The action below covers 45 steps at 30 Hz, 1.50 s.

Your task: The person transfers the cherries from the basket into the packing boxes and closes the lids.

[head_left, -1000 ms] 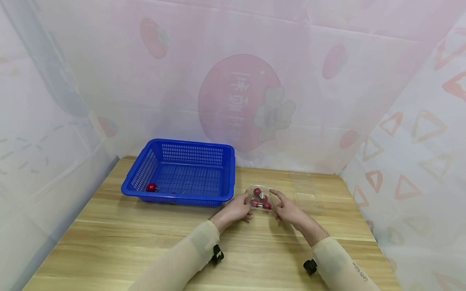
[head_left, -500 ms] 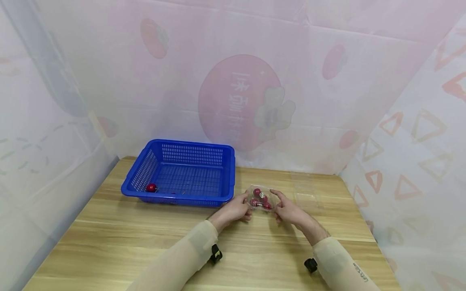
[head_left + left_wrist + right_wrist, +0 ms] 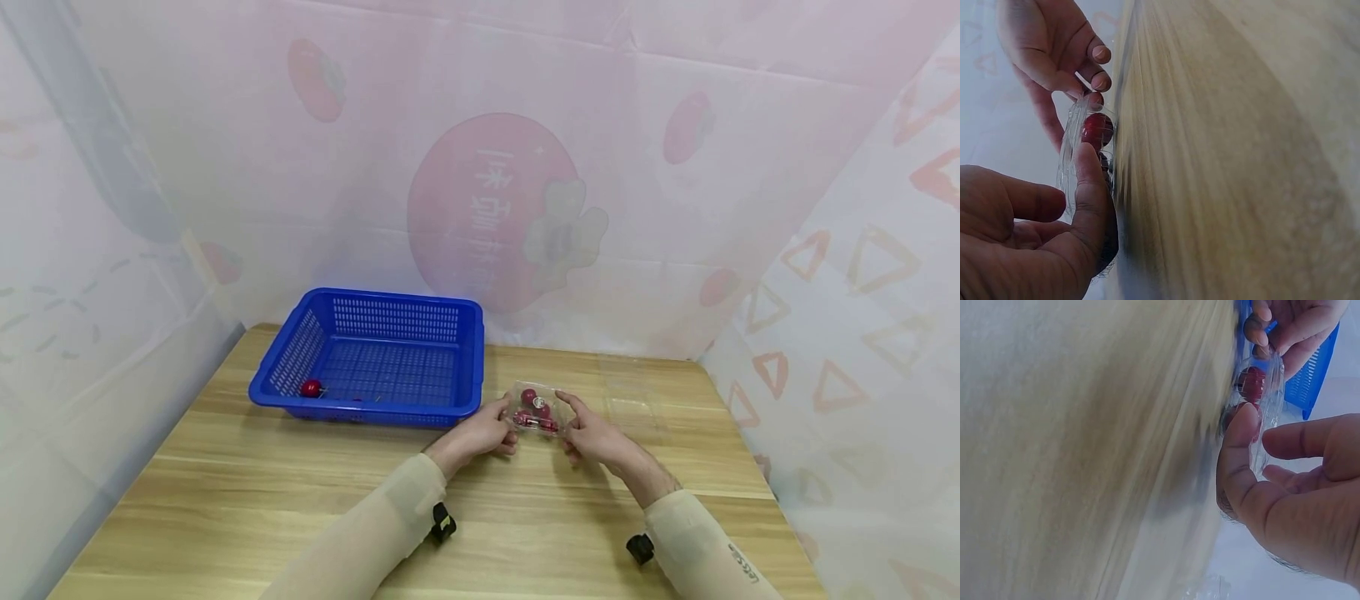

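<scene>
Box [image 3: 552,397] of cherries [image 3: 528,397]: probably light, slick, easily dented; hold by opposite sides, gently. Grip: left hand [image 3: 483,429] and right hand [image 3: 597,435] each grasping a side.

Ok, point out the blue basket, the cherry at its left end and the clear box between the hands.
Blue plastic basket [image 3: 396,318], head view: slotted far wall.
Cherry [image 3: 311,387], head view: middle of its red body.
Clear plastic box [image 3: 1069,161], left wrist view: bare plastic of its upper side.
</scene>
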Tool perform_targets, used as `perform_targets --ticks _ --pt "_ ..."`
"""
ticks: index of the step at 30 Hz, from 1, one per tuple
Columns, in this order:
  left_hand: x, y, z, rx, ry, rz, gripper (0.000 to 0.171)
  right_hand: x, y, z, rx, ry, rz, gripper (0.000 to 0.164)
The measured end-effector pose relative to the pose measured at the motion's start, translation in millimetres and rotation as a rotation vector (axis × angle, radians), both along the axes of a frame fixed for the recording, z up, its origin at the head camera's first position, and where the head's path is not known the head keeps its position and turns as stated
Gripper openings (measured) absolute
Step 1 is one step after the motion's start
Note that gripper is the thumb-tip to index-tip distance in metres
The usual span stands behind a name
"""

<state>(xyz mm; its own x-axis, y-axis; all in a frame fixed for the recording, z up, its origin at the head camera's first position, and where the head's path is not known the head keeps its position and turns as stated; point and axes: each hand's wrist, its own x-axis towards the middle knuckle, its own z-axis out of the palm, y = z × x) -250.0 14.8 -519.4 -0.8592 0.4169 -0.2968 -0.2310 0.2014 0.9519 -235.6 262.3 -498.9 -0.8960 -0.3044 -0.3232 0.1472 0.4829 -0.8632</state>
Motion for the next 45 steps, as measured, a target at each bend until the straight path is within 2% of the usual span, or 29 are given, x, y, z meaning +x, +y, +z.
perform_targets --ticks 10,17,25,37,45 --pt "-3.1 1.5 -5.0 0.004 -0.011 0.027 0.075 -1.8 -3.9 -5.8 -0.100 -0.073 -0.047 0.084" --pt "-3.9 2.0 -5.6 0.026 -0.021 0.020 0.074 -2.0 -5.4 -3.0 -0.132 -0.110 -0.053 0.087" --pt "-4.5 1.1 -5.0 0.037 -0.023 0.012 0.072 -2.5 -6.3 -5.4 -0.116 -0.103 -0.090 0.089" --pt "-5.4 -0.9 -7.7 0.039 -0.034 0.006 0.074 0.8 -6.9 -1.8 -0.103 -0.090 -0.052 0.090" --pt "-4.5 -3.7 -5.7 0.031 -0.003 0.000 0.073 2.4 -9.5 -2.0 -0.082 -0.077 -0.037 0.090"
